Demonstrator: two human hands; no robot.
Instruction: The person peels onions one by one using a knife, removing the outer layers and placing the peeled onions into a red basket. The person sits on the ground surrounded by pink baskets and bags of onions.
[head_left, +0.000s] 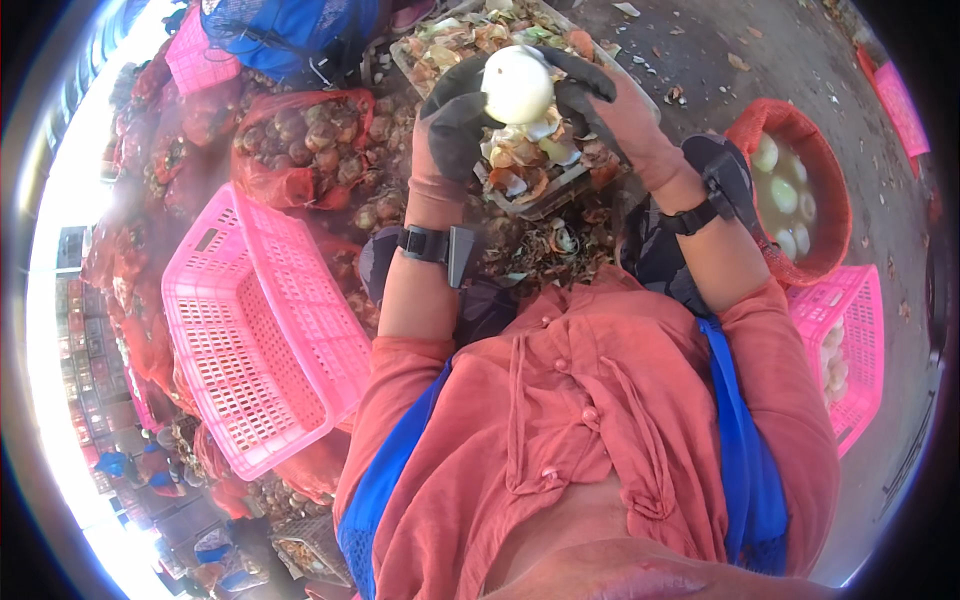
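A peeled white onion (517, 85) is held up between both hands over a crate of onion skins (517, 150). My left hand (459, 116), in a dark glove, grips the onion's left side. On its right side my right hand (589, 94), also gloved, has its fingers at the onion; whether it holds a tool is hidden. Loose peelings (559, 244) lie on the ground below the crate. To the right, a red-rimmed tub (836, 199) holds peeled onions in cloudy liquid.
An empty pink plastic basket (262, 330) stands tilted at left, near red mesh sacks of unpeeled onions (304, 146). Another pink basket (859, 360) with white onions is at right. A blue bundle (292, 34) lies at upper left. Other people sit far off at lower left.
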